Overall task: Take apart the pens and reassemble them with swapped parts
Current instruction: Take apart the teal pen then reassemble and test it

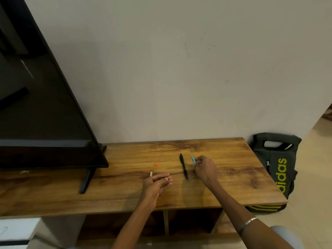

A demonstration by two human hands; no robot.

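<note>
A black pen (183,166) lies lengthwise on the wooden table top (233,175), between my two hands. To its right, my right hand (203,168) pinches a small light-blue pen part (193,159) whose tip points up and away. My left hand (158,182) rests on the table with its fingers curled around a thin pen piece (150,174); only the piece's pale end with an orange tip sticks out to the left. A small orange cap (156,164) lies loose on the wood just beyond my left hand.
A large black TV (36,105) on a slanted stand leg (86,182) fills the left side of the table. A dark green bag with yellow lettering (280,169) leans against the table's right end. The wall stands right behind the table.
</note>
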